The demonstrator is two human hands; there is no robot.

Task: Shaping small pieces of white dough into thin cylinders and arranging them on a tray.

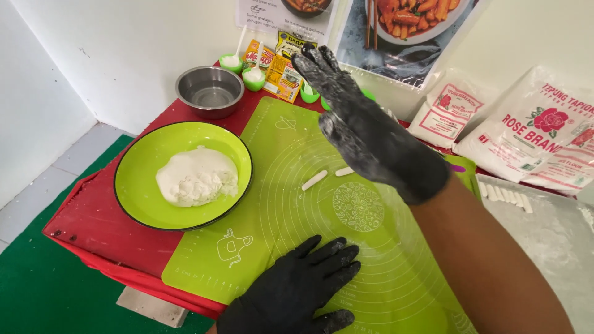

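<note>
Two short white dough sticks (pixel 314 180) lie on the green silicone mat (pixel 278 204), one long and one stubby (pixel 344 171), just beside each other near the mat's middle. My right hand (pixel 371 133), in a black glove dusted with flour, is raised above the mat with fingers straight and together, holding nothing; the stubby stick sits just under its edge. My left hand (pixel 297 287), also in a black glove, rests flat on the near part of the mat, fingers spread, gripping nothing. To the left, a green plate (pixel 133 185) holds a mound of white dough (pixel 197 176) on the red table (pixel 93 216). Farther off stands a steel bowl (pixel 210 91), with small green cups and packets behind it. To the right, white flour bags (pixel 526 133) lean on the wall, with more cut sticks (pixel 504 195) on a floured sheet.
</note>
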